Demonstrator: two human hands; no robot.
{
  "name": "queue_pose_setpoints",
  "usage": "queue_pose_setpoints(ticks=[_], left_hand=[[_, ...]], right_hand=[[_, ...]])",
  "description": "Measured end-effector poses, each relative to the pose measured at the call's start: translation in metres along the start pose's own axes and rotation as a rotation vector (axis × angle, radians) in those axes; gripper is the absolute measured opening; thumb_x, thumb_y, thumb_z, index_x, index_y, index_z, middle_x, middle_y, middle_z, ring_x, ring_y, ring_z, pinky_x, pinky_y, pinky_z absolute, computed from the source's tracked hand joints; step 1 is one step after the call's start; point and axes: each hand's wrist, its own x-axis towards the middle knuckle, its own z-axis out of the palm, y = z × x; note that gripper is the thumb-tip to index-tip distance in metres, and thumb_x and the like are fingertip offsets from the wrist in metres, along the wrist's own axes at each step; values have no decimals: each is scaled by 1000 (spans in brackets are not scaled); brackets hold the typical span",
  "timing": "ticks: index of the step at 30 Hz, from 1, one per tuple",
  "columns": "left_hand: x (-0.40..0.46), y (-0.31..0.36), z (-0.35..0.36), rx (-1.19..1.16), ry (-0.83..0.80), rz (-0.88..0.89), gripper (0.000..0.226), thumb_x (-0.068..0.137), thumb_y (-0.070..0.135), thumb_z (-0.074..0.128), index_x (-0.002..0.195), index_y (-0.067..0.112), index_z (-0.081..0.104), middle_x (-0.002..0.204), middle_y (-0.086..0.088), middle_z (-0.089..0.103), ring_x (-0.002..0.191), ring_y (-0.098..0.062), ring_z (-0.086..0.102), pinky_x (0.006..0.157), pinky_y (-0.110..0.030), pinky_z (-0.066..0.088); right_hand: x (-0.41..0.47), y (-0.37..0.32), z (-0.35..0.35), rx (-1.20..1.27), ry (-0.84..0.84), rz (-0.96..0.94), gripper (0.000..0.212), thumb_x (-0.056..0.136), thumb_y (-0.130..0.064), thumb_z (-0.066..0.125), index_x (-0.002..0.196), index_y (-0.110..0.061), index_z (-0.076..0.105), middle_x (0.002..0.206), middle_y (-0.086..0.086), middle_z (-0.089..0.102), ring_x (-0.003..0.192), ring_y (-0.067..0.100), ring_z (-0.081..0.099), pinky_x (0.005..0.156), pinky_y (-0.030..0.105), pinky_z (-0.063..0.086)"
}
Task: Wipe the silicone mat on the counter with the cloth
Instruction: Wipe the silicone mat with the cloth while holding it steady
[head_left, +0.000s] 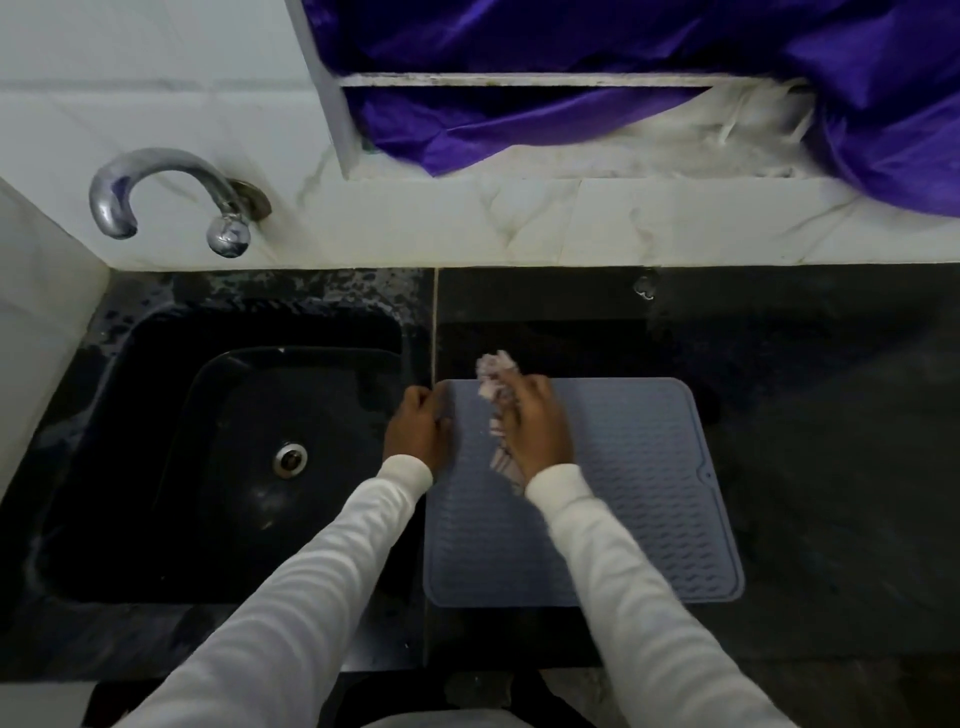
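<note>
Our right hand (535, 426) clutches the soft cloth (496, 376) while our left hand (418, 428) pins the floppy, light silicone mat (623, 493) by its edge.

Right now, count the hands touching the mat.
2: the left hand holds the grey-blue ribbed silicone mat at its left edge; the right hand presses the pale crumpled cloth near its far-left corner.

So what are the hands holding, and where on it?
The right hand grips the bunched cloth around its middle. The left hand pinches the silicone mat at its left edge.
</note>
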Motion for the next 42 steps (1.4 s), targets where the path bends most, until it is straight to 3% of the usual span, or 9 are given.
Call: queue_pose_setpoints(ticks=[3, 6, 8, 13, 18, 26, 32, 37, 42], left_hand=[[4, -7, 2, 340, 8, 132, 59, 89, 31, 56, 145, 24, 40, 144, -9, 39, 116, -34, 44, 95, -45, 37], [11, -18, 0, 415, -48, 276, 65, 91, 35, 51, 152, 26, 28, 162, 2, 14, 126, -30, 29, 105, -52, 27], [11, -26, 2, 433, -89, 340, 66, 92, 34, 52, 153, 25, 27, 163, 6, 11, 132, -30, 25, 110, -55, 21], [7, -37, 14, 423, -2, 371, 62, 88, 28, 58, 147, 20, 40, 159, 2, 26, 130, -29, 35, 107, -58, 29], [6, -33, 14, 445, -5, 364, 71, 91, 33, 57, 153, 15, 28, 159, -1, 22, 133, -28, 34, 111, -57, 24], [-5, -14, 23, 400, -10, 251, 71, 95, 25, 47, 156, 11, 13, 161, 0, 15, 137, -27, 29, 115, -57, 21], [-2, -16, 20, 426, -2, 211, 73, 95, 26, 48, 156, 13, 11, 161, 2, 14, 139, -26, 27, 115, -57, 19], [-4, -13, 22, 421, 12, 187, 75, 94, 27, 50, 157, 15, 9, 161, 3, 14, 140, -25, 25, 116, -57, 16], [-4, -13, 23, 414, 9, 170, 74, 96, 26, 46, 157, 17, 6, 162, 5, 11, 142, -23, 21, 118, -56, 12]], right_hand=[[8, -2, 65, -106, -126, 110, 42, 98, -17, 43, 139, -24, 46, 132, 6, 47, 116, 21, 50, 98, 20, 35], [8, 4, 97, -352, -146, 92, 49, 98, -16, 44, 147, -16, 34, 145, 10, 36, 127, 23, 41, 106, 28, 34], [9, 6, 100, -437, -164, 78, 48, 96, -14, 46, 143, -14, 38, 142, 12, 39, 123, 27, 45, 100, 34, 41], [11, 4, 91, -565, -221, 17, 53, 93, -14, 53, 144, -13, 37, 146, 11, 36, 124, 29, 46, 93, 39, 48], [19, 16, 70, -633, -276, 42, 59, 93, -20, 56, 146, -15, 30, 141, 11, 37, 111, 30, 52, 81, 42, 54], [20, 83, -18, -556, -126, 200, 37, 97, -22, 47, 133, -26, 50, 130, 5, 50, 105, 30, 56, 80, 42, 51], [25, 131, -94, -739, -62, 254, 41, 92, -17, 50, 131, -27, 52, 128, 8, 50, 112, 33, 50, 84, 43, 47], [27, 170, -133, -776, 13, 276, 36, 94, -24, 53, 130, -24, 55, 114, 14, 50, 98, 38, 53, 65, 45, 48], [31, 174, -136, -739, 69, 368, 36, 90, -21, 55, 125, -20, 58, 109, 17, 47, 88, 41, 55, 63, 43, 45]])
